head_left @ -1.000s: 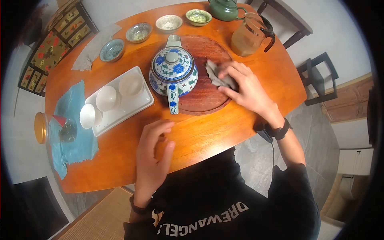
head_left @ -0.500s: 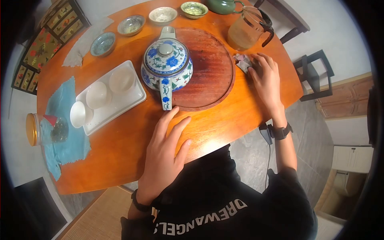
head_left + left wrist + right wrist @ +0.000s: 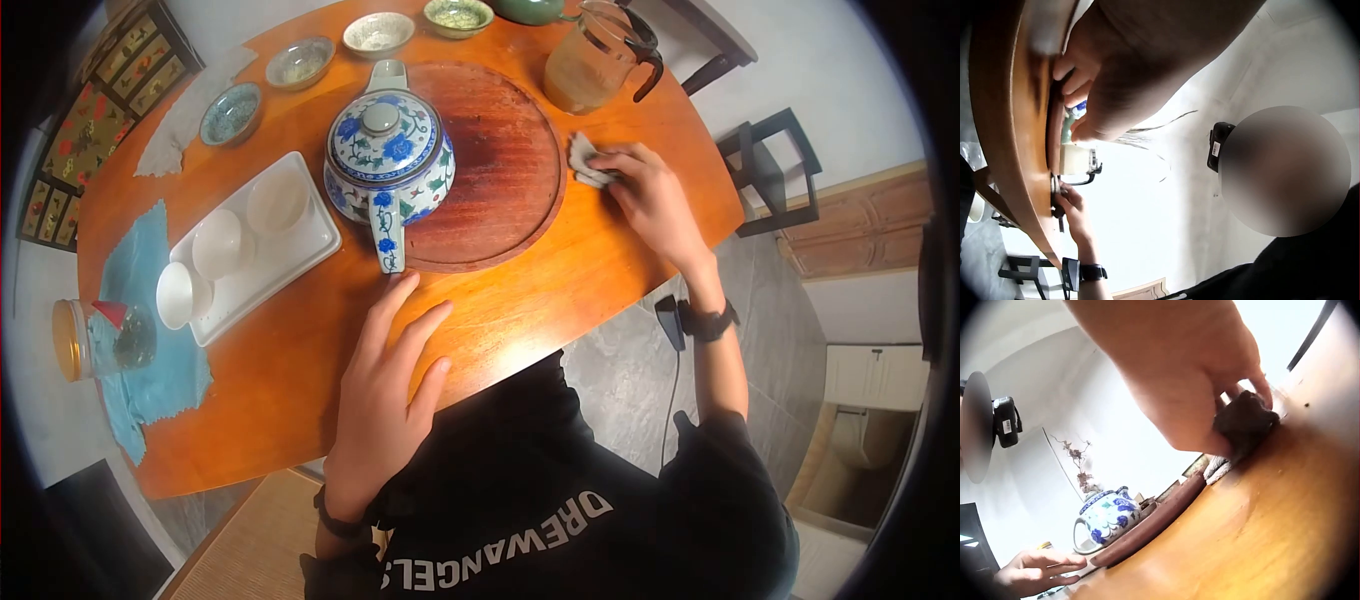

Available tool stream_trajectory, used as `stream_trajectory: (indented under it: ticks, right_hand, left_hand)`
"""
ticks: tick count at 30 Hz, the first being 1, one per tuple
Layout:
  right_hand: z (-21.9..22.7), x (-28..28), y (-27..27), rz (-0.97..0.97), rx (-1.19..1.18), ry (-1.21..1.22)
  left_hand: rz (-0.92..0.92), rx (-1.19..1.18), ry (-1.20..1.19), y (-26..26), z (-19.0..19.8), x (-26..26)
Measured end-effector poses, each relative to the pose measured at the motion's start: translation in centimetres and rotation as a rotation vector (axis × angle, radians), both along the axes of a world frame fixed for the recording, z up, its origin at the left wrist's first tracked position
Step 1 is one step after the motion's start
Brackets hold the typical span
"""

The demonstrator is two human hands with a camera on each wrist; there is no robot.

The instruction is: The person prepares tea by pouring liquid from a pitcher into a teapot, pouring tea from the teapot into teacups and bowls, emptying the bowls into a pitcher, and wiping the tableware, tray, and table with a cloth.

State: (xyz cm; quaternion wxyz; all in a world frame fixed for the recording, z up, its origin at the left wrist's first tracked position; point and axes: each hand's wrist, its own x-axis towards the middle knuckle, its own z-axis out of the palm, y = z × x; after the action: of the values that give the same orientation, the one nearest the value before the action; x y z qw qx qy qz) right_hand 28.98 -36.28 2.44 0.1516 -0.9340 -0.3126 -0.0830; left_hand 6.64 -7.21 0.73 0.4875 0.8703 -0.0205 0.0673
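Note:
My right hand (image 3: 655, 205) grips a crumpled grey cloth (image 3: 583, 162) on the table, just right of the round wooden tray (image 3: 500, 170). In the right wrist view the bunched cloth (image 3: 1244, 425) lies against the tabletop under the fingers. My left hand (image 3: 380, 410) has its fingers loosely extended, holding nothing. Its fingertips are right at the tray's near rim, by the end of the teapot's handle. The blue-flowered white teapot (image 3: 385, 145), lid on, stands over the tray's left part, spout pointing away.
Left of the teapot is a white rectangular tray (image 3: 300, 225) with three white cups. A blue cloth (image 3: 150, 290) and gold-lidded jar (image 3: 70, 340) lie farther left. Several small bowls (image 3: 230, 113) line the back. A glass pitcher (image 3: 585, 75) and green pot (image 3: 530, 8) stand back right.
My right hand has moved the cloth from the round tray rightward onto the bare table. My left hand has come forward to the tray's near rim, its fingers straightening.

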Motion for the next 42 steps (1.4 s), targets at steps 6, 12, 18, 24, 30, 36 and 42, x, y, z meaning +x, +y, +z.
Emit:
stream_trajectory:
  ticks: [6, 12, 18, 24, 30, 36, 42]
  right_hand:
    - [0.7, -6.4, -1.2, -0.147, -0.129, 0.009]
    - [-0.5, -11.5, 2.0, -0.221, -0.046, -0.056]
    - [-1.7, -18.2, 13.9, 0.176, 0.169, 0.253]
    - [-5.0, -22.0, 27.1, 0.462, 0.135, 0.085]
    - [-6.6, -26.4, 29.9, 0.866, 0.368, 0.076]
    - [-4.1, -21.4, 20.5, 0.498, 0.197, 0.071]
    - [-2.1, -16.7, 6.7, 0.076, 0.134, 0.027]
  left_hand:
    - [0.108, 0.027, -0.053, 2.6, -0.5, -2.9]
    - [0.338, -0.076, -0.164, 4.9, -1.3, -6.6]
    - [0.64, -0.134, -0.35, 7.6, -3.2, -11.7]
    - [0.78, -0.089, -0.374, 7.0, -3.0, -16.6]
    - [0.913, -0.12, -0.459, 7.5, -4.8, -19.7]
    - [0.978, -0.153, -0.456, 8.1, -5.5, -19.3]
    - [0.905, -0.209, -0.426, 8.4, -5.4, -15.9]
